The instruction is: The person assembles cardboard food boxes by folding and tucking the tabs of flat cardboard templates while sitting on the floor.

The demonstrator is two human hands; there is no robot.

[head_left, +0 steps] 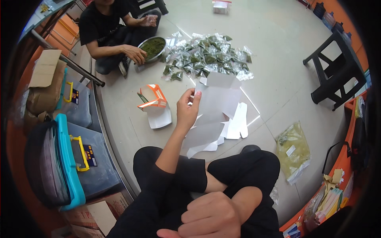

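My left hand (pixel 187 110) pinches the left edge of a flat, pale cardboard box blank (pixel 214 97) between thumb and fingers. The blank is unfolded, with its flaps spread, and hangs tilted above the floor. Under it, more white box blanks (pixel 237 123) lie on the tiles. My right hand (pixel 212 216) is curled into a loose fist near my body, its back upward; whatever its fingers may hold is hidden. Left of the blank stand an open box with an orange printed rim (pixel 155 104) and a white box part (pixel 160 119).
A heap of small clear packets with green contents (pixel 210 57) lies ahead. Beside it, a seated person reaches to a metal bowl of green crumbly stuff (pixel 154 48). A black stool (pixel 337 67) and a yellowish plastic bag (pixel 293 150) are on the right; lidded bins (pixel 93 158) line the left.
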